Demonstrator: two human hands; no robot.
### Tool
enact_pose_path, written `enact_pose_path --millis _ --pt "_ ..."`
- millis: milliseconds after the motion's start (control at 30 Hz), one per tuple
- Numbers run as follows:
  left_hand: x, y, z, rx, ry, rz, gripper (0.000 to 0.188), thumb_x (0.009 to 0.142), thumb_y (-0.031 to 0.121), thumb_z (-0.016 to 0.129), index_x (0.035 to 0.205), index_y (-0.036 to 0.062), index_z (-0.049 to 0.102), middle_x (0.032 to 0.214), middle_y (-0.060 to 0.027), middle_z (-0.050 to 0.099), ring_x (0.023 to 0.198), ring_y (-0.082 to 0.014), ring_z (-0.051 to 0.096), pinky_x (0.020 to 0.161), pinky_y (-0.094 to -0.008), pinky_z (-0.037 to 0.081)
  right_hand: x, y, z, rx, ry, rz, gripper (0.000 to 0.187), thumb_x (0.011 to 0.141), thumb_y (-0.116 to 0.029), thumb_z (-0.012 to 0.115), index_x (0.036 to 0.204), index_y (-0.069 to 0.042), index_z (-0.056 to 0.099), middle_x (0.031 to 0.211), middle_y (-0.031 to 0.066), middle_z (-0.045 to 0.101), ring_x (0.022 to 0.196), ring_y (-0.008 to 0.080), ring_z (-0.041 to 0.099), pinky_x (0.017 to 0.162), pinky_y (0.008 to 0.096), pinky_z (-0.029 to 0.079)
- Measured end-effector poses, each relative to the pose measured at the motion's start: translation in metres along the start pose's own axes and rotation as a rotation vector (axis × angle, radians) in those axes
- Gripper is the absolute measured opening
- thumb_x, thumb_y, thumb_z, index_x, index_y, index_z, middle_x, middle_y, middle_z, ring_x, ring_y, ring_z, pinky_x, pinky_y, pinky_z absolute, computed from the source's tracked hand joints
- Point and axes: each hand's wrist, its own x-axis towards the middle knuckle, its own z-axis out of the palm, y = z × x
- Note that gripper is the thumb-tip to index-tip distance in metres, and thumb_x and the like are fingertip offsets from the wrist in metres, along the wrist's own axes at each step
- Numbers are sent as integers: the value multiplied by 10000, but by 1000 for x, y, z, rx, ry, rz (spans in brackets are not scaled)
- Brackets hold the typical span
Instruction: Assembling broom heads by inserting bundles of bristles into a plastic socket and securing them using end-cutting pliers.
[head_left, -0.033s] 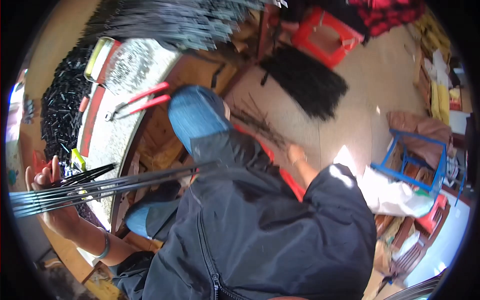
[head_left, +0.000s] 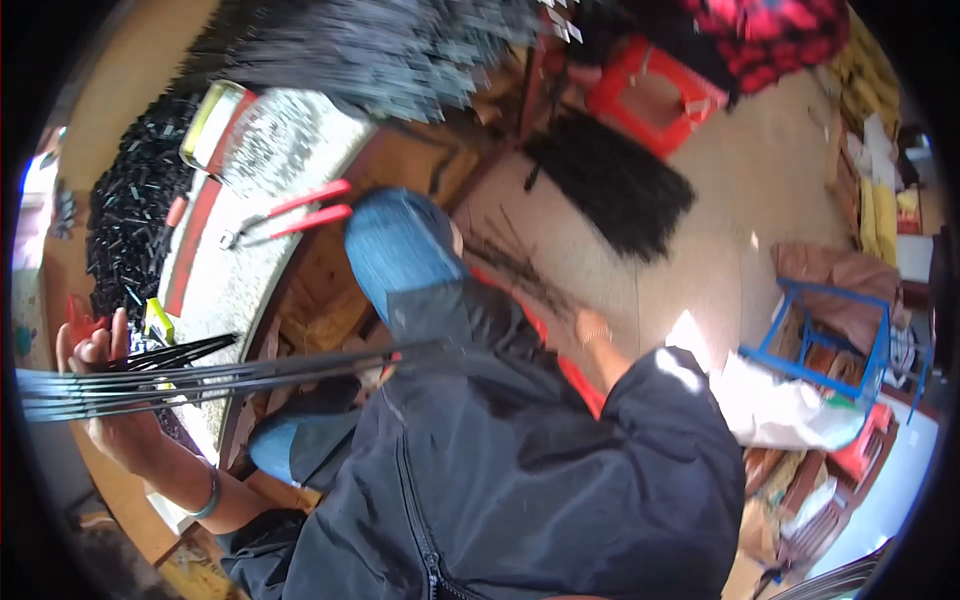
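Note:
At the left, long thin black strips [head_left: 270, 372] lie across my left hand [head_left: 118, 425], which holds them with the fingertips raised; they stretch over to my lap. Some shorter black strips [head_left: 190, 353] stick out from the same hand. Beyond my right knee, my right hand [head_left: 593, 328] reaches down low, its fingers closed at the near ends of a few thin dark strips [head_left: 525, 265]; the fingertips are small and blurred. Red-handled pliers [head_left: 300, 212] rest on the pale worktop [head_left: 245, 265], away from both hands.
A heap of short black pieces [head_left: 140, 220] lies left of a tin [head_left: 215, 125]. Many long dark strips [head_left: 370, 50] are piled at the back. On the floor are a black strip bundle [head_left: 615, 185], a red stool [head_left: 655, 95] and a blue frame [head_left: 820, 335].
The whole view has shifted slightly, so the worktop and floor things sit a little lower. My left hand still holds the strips, and my right hand stays low by the thin dark strips.

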Motion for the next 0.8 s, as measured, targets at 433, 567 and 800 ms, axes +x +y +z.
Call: enact_pose_path --millis 433,567,800 --pt "-9 9 39 -58 105 54 319 946 170 431 1182 -44 452 1038 -161 567 965 -257 591 806 -386 528 -75 -234 -399 444 1195 -1084 37 793 -7 622 827 -16 609 776 76 608 698 171 570 597 251 446" --pt "-8 11 42 -55 158 54 300 950 165 425 1160 -45 470 992 -163 568 929 -251 599 801 -399 532 -41 -334 -469 57 1225 -1129 73 771 -156 643 782 -87 666 781 57 620 775 256 565 702 344 459" --pt "-11 8 27 -131 130 48 274 934 130 456 1148 -38 480 961 -121 568 873 -230 608 793 -376 517 33 -417 -486 -503 1124 -715 136 771 -223 601 769 -112 681 844 63 641 890 232 580 701 359 500"
